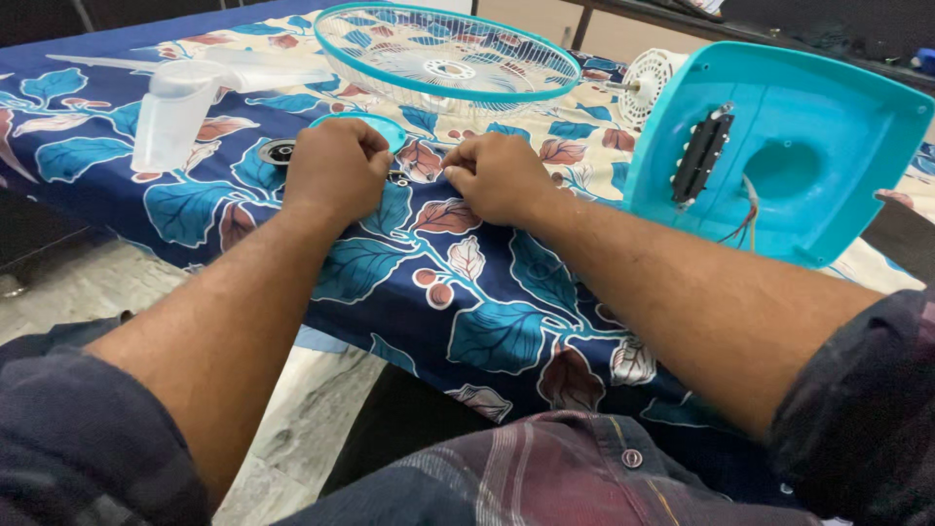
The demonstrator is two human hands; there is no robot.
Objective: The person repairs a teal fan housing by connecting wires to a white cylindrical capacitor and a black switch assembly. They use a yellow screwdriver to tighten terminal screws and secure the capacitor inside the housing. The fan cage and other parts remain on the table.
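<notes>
Item: left hand [333,173], knuckles up, fingers curled closed over a small dark part [398,178] that lay on the cloth between both hands; the part was mostly hidden and its kind could not be told. Item: right hand [497,177], fingers likewise curled shut, tips pinched toward the same small part, just beside the left hand. Item: tabletop covering, a dark blue leaf-print cloth [487,321] with teal leaves and reddish buds, draped over the near edge. Item: round teal cap [375,127], lying flat directly behind the left hand, partly hidden by it. Item: small dark ring-shaped piece [280,151], on the cloth just left of the left hand. Item: translucent white fan blade [185,97], resting at the far left of the cloth. Item: teal-rimmed wire fan guard [448,54], lying beyond the hands at the far middle. Item: white fan motor [648,83] with its shaft pointing left, beside the guard. Item: teal fan base [779,156], tilted on its edge at the right, hollow underside facing the hands, a black switch block and loose wires showing inside. Item: dark plaid sleeves [867,409] on both forearms.
</notes>
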